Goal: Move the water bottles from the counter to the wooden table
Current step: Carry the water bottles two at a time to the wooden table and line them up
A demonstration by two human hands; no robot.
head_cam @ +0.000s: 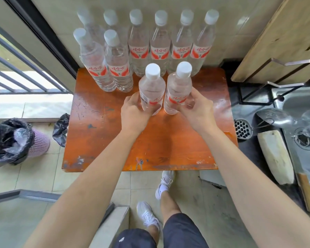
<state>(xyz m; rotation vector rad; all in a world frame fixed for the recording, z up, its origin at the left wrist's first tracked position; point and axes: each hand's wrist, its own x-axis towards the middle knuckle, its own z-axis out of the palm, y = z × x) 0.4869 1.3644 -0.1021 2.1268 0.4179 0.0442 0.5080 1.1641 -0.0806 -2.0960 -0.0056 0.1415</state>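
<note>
Bottle [151, 86] clamped in our left grip [132, 111], second bottle [179, 86] clamped in right grip [198, 111], at worktop [106, 140]. Risk: we set them too near back row [159, 49], one tilts, neighbours topple.

The person wears dark navy shorts [183, 231] with a small white mark [121, 239] on the left leg, white lace-up sneakers [148, 214], and has bare forearms [89, 185].
</note>
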